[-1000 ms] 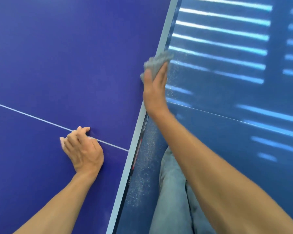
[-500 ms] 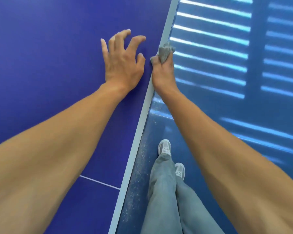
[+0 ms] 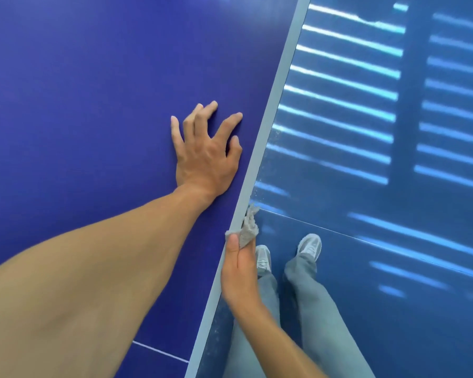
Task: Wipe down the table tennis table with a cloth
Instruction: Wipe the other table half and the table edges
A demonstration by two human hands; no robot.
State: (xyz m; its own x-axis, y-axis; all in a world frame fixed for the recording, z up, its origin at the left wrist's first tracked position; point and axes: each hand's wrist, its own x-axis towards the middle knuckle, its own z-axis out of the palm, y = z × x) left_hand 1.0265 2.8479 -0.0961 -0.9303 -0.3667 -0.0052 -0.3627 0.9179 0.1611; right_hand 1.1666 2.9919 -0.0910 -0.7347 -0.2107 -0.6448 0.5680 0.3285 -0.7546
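Right hand (image 3: 236,271) fingers pinching grey cloth (image 3: 248,227), pressing it against pale table edge (image 3: 273,105). Left hand (image 3: 206,154) lying open, fingers splayed, bracing on blue tabletop (image 3: 79,105). Best approach, likely: keeping cloth wrapped over edge, applying steady pressure, sliding along in one line.

Bright, even light fills the scene. Slatted bands of light stripe the glossy blue floor (image 3: 366,186) on the right, glaring pale blue. The table (image 3: 93,77) is evenly lit, with faint shadow beside the left hand (image 3: 205,156). Wide-angle distortion bends the edges; details look slightly soft.
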